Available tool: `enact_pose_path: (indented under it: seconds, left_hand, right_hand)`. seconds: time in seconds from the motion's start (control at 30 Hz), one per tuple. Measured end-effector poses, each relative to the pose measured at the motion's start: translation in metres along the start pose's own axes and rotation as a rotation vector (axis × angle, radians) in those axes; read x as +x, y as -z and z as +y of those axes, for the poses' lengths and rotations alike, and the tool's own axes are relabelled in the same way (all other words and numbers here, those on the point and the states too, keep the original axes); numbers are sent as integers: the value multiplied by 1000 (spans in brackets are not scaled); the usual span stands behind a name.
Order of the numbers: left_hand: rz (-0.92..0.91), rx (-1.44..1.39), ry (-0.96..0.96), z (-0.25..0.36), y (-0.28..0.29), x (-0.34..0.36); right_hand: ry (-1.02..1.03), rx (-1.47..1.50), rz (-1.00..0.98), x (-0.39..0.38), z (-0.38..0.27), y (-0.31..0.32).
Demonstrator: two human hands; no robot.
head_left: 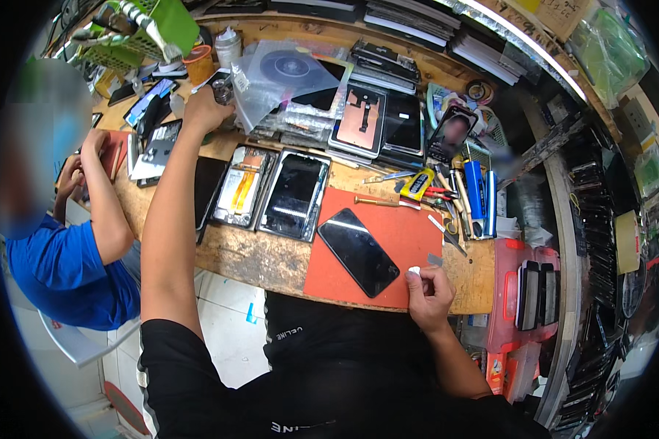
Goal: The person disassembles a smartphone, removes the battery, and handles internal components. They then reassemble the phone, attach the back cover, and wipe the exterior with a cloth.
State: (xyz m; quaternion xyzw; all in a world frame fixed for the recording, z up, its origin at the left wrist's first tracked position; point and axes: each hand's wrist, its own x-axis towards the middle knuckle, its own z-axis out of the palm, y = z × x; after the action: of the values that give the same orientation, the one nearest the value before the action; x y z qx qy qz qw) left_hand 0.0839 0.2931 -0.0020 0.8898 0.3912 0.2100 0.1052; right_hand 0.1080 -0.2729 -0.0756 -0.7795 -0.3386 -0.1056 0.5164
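A black smartphone (359, 252) lies slantwise, glossy face up, on a red-orange work mat (329, 282). Just right of its lower end, my right hand (433, 298) is closed, pinching a small white wad (415, 271) between thumb and fingers. My left arm stretches far forward across the bench. At its end my left hand (206, 111) curls its fingers at a small clear jar (222, 91), beside a stack of plastic sleeves (271, 80). Part of its grip is hidden. Left of the mat lie a dark-screened tablet (294, 192) and an opened device with yellow flex strips (243, 189).
Screwdrivers, pliers, a yellow tube (417, 184) and blue tubes (476, 192) crowd the mat's far right. Stacked tablet parts (359, 117) stand behind. A co-worker in a blue shirt (73, 274) sits at the left. A red case (516, 293) stands beside the bench's right end.
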Motion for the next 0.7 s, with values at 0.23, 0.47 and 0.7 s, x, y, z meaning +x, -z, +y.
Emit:
enact_pose_path:
  seconds: [0.23,0.47,0.7]
  left_hand:
    - [11,72,-57,9,15,-32]
    - [-151,23,-62,-6,37,-42]
    - [312,-190,-106,28,41,-163]
  right_hand:
    - [89,34,-28,3,-7,1]
    - [72,-6,-44,2,-4,3]
    - [-324,268,-45,13,-13,2]
